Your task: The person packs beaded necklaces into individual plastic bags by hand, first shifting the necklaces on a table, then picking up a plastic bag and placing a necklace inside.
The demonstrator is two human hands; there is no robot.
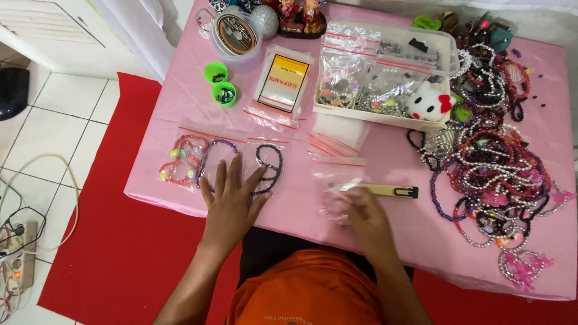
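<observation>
Pink tablecloth [385,162]: we are laying our left hand [232,198] flat, fingers spread, while our right hand [364,213] is pinching a small clear bag [337,186] lying directly under it, nearer that hand.

Person, seen from above: orange short-sleeved top with a small line of pale printed lettering across the lower front; dark garment visible below it at the lap. Both forearms bare to the edge of view. Left hand [230,201] and right hand [368,218] bare, without rings, watch or gloves.
</observation>
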